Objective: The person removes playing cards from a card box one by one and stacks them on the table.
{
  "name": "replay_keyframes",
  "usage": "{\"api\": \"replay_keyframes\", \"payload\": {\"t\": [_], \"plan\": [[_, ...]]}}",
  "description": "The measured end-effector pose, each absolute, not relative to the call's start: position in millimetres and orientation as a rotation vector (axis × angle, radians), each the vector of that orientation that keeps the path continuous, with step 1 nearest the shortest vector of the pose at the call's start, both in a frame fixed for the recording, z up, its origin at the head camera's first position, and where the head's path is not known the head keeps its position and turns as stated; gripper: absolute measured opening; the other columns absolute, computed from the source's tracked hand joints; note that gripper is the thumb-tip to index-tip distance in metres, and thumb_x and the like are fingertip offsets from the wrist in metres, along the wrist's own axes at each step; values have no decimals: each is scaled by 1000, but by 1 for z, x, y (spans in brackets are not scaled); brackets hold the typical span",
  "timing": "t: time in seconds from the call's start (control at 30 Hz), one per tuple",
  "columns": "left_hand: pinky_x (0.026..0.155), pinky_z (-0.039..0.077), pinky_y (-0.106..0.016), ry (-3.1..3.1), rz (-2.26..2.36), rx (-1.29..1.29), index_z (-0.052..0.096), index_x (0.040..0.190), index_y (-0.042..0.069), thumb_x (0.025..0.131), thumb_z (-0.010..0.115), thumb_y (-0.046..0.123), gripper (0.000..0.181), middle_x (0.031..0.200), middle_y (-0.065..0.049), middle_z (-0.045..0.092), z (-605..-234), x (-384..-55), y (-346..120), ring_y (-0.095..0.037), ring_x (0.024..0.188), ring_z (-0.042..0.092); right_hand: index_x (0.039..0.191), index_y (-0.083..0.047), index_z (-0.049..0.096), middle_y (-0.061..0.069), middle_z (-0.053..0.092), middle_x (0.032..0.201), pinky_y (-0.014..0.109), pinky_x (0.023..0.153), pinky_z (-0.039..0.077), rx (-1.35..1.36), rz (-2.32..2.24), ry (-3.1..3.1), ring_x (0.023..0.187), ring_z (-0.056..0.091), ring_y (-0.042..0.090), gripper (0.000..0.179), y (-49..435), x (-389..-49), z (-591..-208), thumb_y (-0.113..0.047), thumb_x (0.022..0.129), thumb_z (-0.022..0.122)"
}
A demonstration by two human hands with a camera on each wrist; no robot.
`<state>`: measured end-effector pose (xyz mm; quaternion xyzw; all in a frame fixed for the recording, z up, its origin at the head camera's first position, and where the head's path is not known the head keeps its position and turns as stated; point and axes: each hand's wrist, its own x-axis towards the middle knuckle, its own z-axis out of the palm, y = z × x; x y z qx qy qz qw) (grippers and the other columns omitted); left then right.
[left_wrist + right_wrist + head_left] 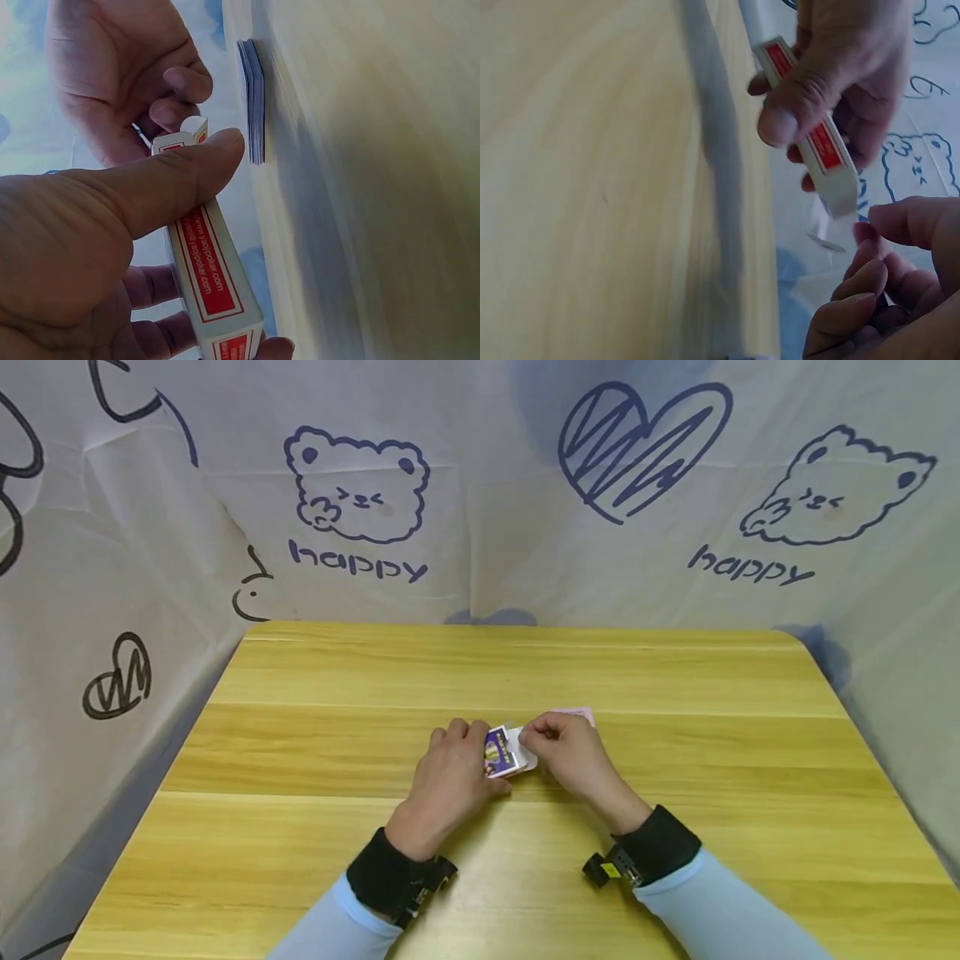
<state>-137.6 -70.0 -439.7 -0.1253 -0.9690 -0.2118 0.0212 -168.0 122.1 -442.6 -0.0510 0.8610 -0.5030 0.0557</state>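
Note:
My left hand [450, 772] grips a small white, red and purple playing-card box [498, 753], its thumb along one narrow side in the left wrist view. The end of the box that faces my right hand [576, 760] has its white flaps standing out. Thumb and forefinger of the right hand pinch at the top flap [517, 742]; the fingertips partly hide it. A lower flap [826, 241] sticks out apart from those fingers in the right wrist view. Beyond the right hand, a stack of playing cards [253, 105] lies on the table, mostly hidden by that hand in the head view.
The wooden table [300, 743] reaches back to a white cloth [495, 527] with drawn bears and hearts. Each wrist wears a black band [660, 843] with a small camera.

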Motion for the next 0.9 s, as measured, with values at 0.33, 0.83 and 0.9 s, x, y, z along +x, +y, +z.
{"api": "replay_keyframes", "payload": {"t": [0.33,0.83,0.9], "plan": [[76,53,-40,-2996,-659,-484,63,128,5,73,98,33,70,116,-16,62,-439,-138,-70,-31,97,54,85,-3,75,0,66,75,24,55,38,-145,-1441,2525,66,50,14,16,119,-169,-447,-17,92,77],[81,52,-41,-2962,-636,-559,64,131,5,74,99,30,72,117,-16,63,-440,-138,-70,-33,101,55,78,-3,70,-3,56,69,23,56,33,-159,-1494,2347,65,45,13,22,130,-175,-450,-13,96,75],[81,52,-41,-2974,-642,-546,63,133,5,74,98,31,73,119,-17,63,-439,-138,-70,-33,102,55,77,-3,68,-4,53,65,23,54,33,-152,-1512,2313,61,44,12,21,132,-176,-449,-12,96,72]]}}
